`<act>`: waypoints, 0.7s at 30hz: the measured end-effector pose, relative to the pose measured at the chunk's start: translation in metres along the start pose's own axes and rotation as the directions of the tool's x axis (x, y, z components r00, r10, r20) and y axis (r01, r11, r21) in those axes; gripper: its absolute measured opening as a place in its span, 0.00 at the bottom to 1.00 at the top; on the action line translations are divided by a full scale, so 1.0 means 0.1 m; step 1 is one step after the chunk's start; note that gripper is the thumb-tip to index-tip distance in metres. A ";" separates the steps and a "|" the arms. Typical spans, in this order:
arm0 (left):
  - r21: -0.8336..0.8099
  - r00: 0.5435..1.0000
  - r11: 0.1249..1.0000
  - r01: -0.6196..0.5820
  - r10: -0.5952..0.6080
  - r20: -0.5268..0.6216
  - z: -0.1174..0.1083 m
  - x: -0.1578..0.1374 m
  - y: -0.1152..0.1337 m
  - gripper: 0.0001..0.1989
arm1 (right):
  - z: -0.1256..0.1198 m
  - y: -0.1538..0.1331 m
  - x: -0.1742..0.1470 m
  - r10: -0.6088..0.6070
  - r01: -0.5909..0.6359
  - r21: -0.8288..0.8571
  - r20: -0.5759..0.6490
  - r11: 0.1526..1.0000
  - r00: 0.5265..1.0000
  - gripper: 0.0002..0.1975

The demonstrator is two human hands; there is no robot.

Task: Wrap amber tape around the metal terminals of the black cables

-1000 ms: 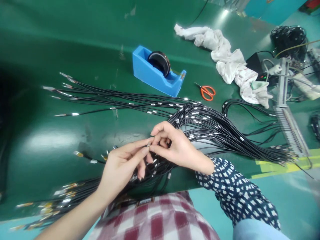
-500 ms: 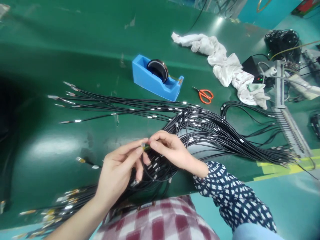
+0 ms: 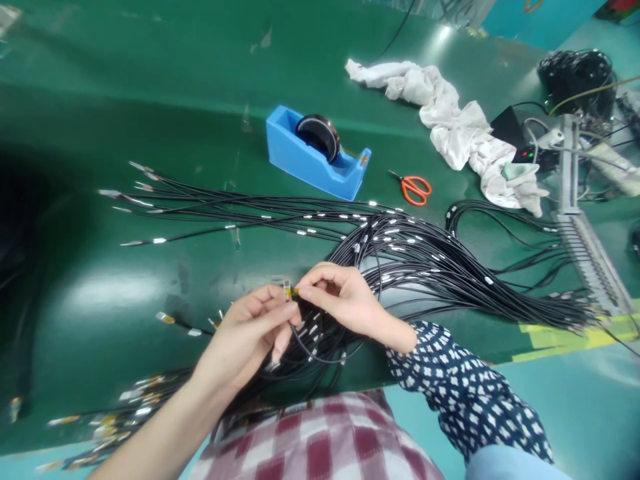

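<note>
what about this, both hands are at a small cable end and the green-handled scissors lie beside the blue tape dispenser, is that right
The scissors are orange-handled, not green-handled, as the head view shows. The rest holds: the left hand and right hand are at a small cable end, and the scissors lie beside the blue tape dispenser.

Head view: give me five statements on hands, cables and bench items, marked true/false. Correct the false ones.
1. The tape dispenser is blue. True.
2. The right hand grips the scissors. False: the right hand pinches a yellow bit beside a small connector; the scissors lie on the bench.
3. The left hand has its fingers at the small connector. True.
4. The scissors' handles are green. False: they are orange.
5. The black cables carry white labels. True.
</note>
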State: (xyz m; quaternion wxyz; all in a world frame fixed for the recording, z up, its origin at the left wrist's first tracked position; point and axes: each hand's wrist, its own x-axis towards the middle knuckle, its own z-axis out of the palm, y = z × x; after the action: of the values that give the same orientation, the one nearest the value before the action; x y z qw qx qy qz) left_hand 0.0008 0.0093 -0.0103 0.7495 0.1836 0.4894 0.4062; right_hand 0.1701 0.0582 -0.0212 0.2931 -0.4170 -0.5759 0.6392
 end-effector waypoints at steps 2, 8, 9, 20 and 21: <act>-0.027 1.000 0.999 0.025 -0.025 0.000 -0.01 0.01 0.00 0.11 | 0.00 0.01 0.00 0.005 -0.005 -0.007 0.009 1.000 1.000 0.11; -0.025 0.999 0.999 0.040 -0.039 0.022 -0.02 0.00 -0.04 0.10 | -0.01 0.02 0.00 0.037 -0.038 0.030 0.030 0.999 0.999 0.14; -0.011 0.999 1.000 0.030 -0.029 0.025 -0.02 0.00 -0.05 0.10 | -0.01 0.02 0.01 0.038 -0.039 0.037 0.036 0.999 0.999 0.14; 0.037 0.999 0.999 0.007 -0.009 0.046 0.00 -0.02 -0.11 0.08 | -0.03 -0.01 0.01 -0.015 -0.004 0.156 0.120 0.988 0.993 0.14; 0.026 0.999 1.000 0.004 -0.005 0.049 0.01 -0.02 -0.11 0.07 | -0.03 -0.02 0.01 -0.027 0.004 0.178 0.127 0.984 0.992 0.14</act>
State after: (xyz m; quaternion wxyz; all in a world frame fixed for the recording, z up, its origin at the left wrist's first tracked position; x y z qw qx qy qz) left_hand 0.0063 0.0012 -0.0161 0.7596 0.2023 0.4767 0.3935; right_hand 0.1725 0.0607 -0.0193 0.2960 -0.3426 -0.5377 0.7112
